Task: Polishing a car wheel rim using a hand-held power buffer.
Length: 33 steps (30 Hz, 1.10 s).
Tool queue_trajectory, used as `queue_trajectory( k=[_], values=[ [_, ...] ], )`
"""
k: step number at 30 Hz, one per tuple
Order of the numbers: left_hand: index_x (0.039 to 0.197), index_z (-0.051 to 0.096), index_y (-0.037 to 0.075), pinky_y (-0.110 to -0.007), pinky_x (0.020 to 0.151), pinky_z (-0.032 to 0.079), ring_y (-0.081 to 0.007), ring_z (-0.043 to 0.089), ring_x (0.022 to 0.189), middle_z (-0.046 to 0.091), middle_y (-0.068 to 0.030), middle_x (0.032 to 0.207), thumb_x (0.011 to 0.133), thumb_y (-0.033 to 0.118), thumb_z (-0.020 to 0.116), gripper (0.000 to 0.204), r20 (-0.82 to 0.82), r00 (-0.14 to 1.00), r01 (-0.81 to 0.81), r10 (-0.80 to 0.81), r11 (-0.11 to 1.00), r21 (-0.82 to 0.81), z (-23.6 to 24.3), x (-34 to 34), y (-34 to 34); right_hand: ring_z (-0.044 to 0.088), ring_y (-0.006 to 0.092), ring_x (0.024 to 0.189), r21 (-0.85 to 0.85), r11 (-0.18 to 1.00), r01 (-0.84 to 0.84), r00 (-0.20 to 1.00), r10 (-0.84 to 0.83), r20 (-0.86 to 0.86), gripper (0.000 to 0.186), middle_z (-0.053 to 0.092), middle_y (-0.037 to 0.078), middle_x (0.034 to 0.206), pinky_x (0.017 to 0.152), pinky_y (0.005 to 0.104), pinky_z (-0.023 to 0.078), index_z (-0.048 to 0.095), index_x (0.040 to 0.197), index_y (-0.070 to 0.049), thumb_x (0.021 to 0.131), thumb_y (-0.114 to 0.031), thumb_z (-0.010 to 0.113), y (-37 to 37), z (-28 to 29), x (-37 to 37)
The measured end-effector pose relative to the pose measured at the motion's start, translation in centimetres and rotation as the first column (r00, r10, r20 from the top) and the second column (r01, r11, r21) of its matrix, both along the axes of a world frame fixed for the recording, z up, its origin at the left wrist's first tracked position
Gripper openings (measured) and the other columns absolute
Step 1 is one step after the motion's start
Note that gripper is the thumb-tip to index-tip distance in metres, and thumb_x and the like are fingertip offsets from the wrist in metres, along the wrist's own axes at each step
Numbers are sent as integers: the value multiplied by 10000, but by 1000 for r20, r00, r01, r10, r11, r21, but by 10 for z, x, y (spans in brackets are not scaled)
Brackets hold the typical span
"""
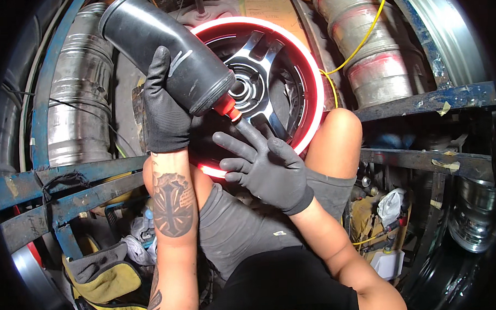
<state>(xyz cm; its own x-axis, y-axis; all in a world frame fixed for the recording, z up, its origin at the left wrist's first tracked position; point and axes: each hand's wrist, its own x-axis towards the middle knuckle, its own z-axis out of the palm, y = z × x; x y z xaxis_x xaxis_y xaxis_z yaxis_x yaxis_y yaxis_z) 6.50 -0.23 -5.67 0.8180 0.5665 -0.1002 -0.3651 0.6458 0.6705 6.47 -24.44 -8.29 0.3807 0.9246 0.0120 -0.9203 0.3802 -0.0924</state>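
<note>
My gloved left hand grips a large black bottle, tilted downward with its red nozzle low and to the right. My gloved right hand has its palm up and fingers spread, with one fingertip at or just under the nozzle's tip; whether anything is on it I cannot tell. Beneath both hands is a black wheel with machined silver spokes and a glowing red-and-white rim edge, between my bare knees. The bottle covers part of the wheel's upper left.
Blue metal racks hold stacked silver rims at left and right. A yellow hose hangs at the right. A cardboard piece lies behind the wheel. Yellow-grey cloths and assorted tools sit low on both sides.
</note>
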Motion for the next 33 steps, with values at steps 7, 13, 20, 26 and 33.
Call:
queue_trajectory(
  k=[7,13,20,26,33],
  values=[
    [1317,680,13,-387,898,649,-218,760,1019,764,-129,1188,1063,335,677,411,103,994,23,-21,1000,-17,2,2,-3,558,455,1401,-18,1000,0,1000,0,21,710,263,276,1729,1185,555,445,223,1704,-87,1114,-365,503,-2,-7,0],
    [1297,683,-6,-367,855,667,-220,770,993,764,-142,1186,1067,343,675,418,-55,998,-27,35,991,130,6,-3,-7,565,447,1394,-75,996,-45,998,48,30,777,303,264,1715,1192,550,433,171,1719,-109,1088,-356,552,-4,-7,-4],
    [1446,628,-36,-308,942,614,-179,745,1080,716,-128,1344,1108,101,566,370,-57,970,-124,235,687,716,-15,-6,-2,591,398,1377,-199,979,-51,957,105,272,905,289,260,1720,1150,505,486,71,1734,-112,1052,-353,616,-28,-9,-7],
    [1446,614,-50,-306,951,618,-210,755,1094,705,-161,1375,1144,175,486,398,163,927,-267,339,288,920,-16,-12,20,690,294,1199,-785,435,442,497,610,617,803,631,216,1418,1001,422,547,234,1704,-80,1032,-254,637,-116,-12,-2],
    [1548,535,99,-401,1116,545,-245,619,1321,563,-145,1540,1133,153,526,418,-90,971,-155,219,875,458,-12,-36,16,665,382,907,-376,457,806,-144,768,624,670,672,198,1056,806,498,533,478,1594,-77,962,-193,668,-104,-49,-34]
  ],
)
